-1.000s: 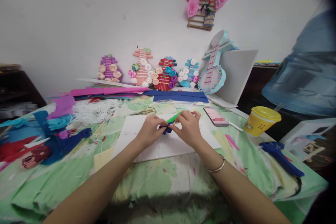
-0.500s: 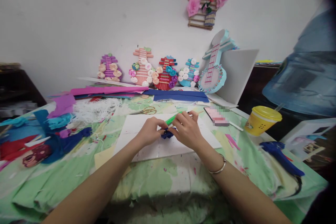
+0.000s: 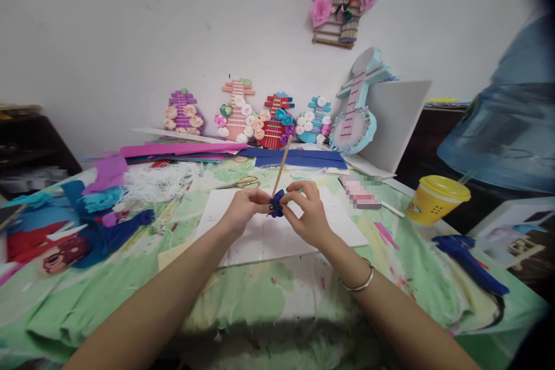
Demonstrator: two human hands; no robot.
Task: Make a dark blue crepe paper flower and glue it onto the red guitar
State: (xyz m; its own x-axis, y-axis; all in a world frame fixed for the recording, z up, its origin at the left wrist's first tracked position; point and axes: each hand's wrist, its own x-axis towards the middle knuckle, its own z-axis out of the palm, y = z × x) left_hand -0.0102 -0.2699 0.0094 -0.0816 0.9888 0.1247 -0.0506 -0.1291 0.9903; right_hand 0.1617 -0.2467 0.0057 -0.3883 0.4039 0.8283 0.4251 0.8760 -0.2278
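A small dark blue paper flower (image 3: 276, 204) is held above a white board (image 3: 247, 245) in the middle of the table. My left hand (image 3: 249, 208) pinches its left side, and my right hand (image 3: 306, 211) pinches its right side. A thin wooden stick (image 3: 283, 167) rises at a slant from beside the flower, its lower end near my left fingertips. Gold-handled scissors (image 3: 246, 182) lie just behind the board.
White string (image 3: 160, 182) and coloured paper scraps (image 3: 71, 243) lie at left. Decorated paper instruments (image 3: 274, 124) stand at the wall. To the right are a phone (image 3: 359, 192), a yellow-lidded cup (image 3: 437, 199) and a blue glue gun (image 3: 470, 263).
The green object between my hands is out of sight. The stick now stands up at a slant, and the blue flower is raised, more of it showing between my fingers.
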